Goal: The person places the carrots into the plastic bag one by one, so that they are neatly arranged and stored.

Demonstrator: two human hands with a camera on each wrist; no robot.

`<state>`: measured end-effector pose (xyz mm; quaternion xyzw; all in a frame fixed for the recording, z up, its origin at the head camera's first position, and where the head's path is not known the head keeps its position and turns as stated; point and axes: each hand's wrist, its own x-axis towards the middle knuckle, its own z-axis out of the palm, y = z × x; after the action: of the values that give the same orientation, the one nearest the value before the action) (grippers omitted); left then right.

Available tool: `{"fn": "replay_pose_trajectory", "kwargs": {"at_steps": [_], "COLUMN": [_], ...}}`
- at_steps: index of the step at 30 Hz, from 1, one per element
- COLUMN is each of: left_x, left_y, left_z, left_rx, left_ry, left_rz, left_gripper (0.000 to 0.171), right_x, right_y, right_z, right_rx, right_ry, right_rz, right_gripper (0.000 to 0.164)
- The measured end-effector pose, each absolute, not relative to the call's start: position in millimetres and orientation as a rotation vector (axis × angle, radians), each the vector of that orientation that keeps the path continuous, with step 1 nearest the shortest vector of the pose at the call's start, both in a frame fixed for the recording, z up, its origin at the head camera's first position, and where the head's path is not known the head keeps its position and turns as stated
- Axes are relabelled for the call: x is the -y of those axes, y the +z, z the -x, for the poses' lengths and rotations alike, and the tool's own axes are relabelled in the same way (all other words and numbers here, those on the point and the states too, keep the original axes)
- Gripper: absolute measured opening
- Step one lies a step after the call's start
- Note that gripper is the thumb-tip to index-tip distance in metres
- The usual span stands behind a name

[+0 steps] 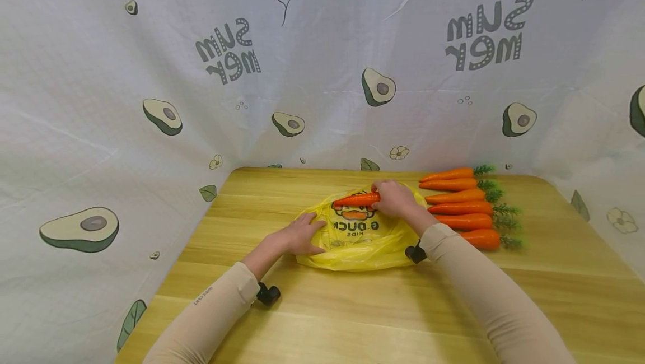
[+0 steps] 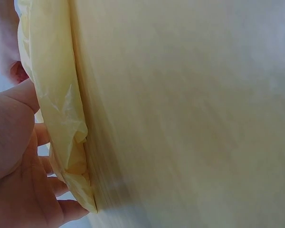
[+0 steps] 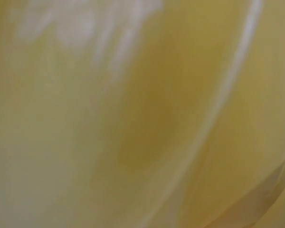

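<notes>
A yellow plastic bag (image 1: 353,246) with a printed duck face lies flat on the wooden table in the head view. My right hand (image 1: 395,199) grips an orange carrot (image 1: 355,201) over the bag's print, its pointed end toward the left; the hand covers the other end. At the bag's left edge rests my left hand (image 1: 302,235), fingers spread and touching the plastic. The left wrist view shows that hand's fingers (image 2: 57,185) along the folded side of the bag (image 2: 57,95). Yellow plastic (image 3: 85,142) fills the right wrist view and hides the right hand there.
Several carrots (image 1: 466,222) with green tops lie in a column to the right of the bag, tips pointing left. The wooden table (image 1: 327,319) extends in front of the bag. A white curtain (image 1: 327,73) printed with avocados hangs behind and at both sides.
</notes>
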<state>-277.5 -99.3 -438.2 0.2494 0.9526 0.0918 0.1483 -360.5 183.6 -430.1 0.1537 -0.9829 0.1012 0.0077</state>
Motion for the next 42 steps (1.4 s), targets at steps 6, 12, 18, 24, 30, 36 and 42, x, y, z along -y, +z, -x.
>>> {"fn": "replay_pose_trajectory", "kwargs": {"at_steps": [6,12,18,24,30,36,42], "left_x": [99.5,99.6,99.8,99.7,99.6,99.4,99.2], "left_y": [-439.1,-439.7,-440.5,-440.1,-439.7,-438.8,-438.2], "left_z": [277.3,277.2,277.8,277.2,277.3,277.1,277.3], "left_rx": [-2.736,-2.737,-2.739,-2.734,-2.736,-2.735,-2.735], "left_ry": [0.267,0.258,0.243,0.232,0.231,0.242,0.242], "left_rz": [-0.722,-0.727,-0.727,-0.722,-0.724,-0.722,-0.72], "left_gripper": [0.075,0.075,0.075,0.075,0.075,0.075,0.075], "right_x": [-181.5,-178.8,-175.3,-174.5,-180.8,-191.5,-202.4], "right_y": [-430.0,-426.9,-425.1,-419.3,-410.4,-398.4,-387.8], "right_z": [359.7,356.0,351.9,344.9,338.7,331.5,321.6], "right_rx": [3.082,3.06,3.021,2.993,3.012,3.026,3.025], "right_ry": [0.358,0.333,0.302,0.282,0.328,0.417,0.502], "right_rz": [-0.418,-0.45,-0.483,-0.502,-0.492,-0.504,-0.493], "right_gripper": [0.04,0.041,0.04,0.039,0.041,0.044,0.047]}}
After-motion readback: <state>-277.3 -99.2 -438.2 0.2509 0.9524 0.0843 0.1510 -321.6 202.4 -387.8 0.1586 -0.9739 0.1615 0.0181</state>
